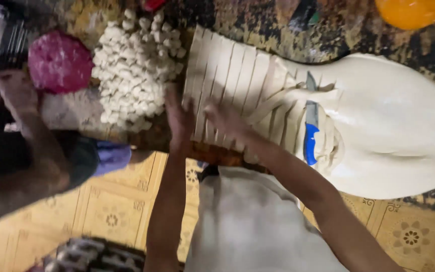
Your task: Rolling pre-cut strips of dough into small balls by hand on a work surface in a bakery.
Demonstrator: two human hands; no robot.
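Observation:
A large sheet of pale dough lies across a dark patterned table; its left part is cut into several long strips. My left hand rests on the near ends of the leftmost strips, fingers spread. My right hand presses flat on the strips just beside it. A knife with a blue handle lies on the dough to the right of both hands, among loose curled strips. Neither hand holds anything.
A heap of small white dough pieces sits left of the strips. A pink lump lies further left, where another person's hand and arm reach in. An orange round object is at the top right. Patterned yellow floor below.

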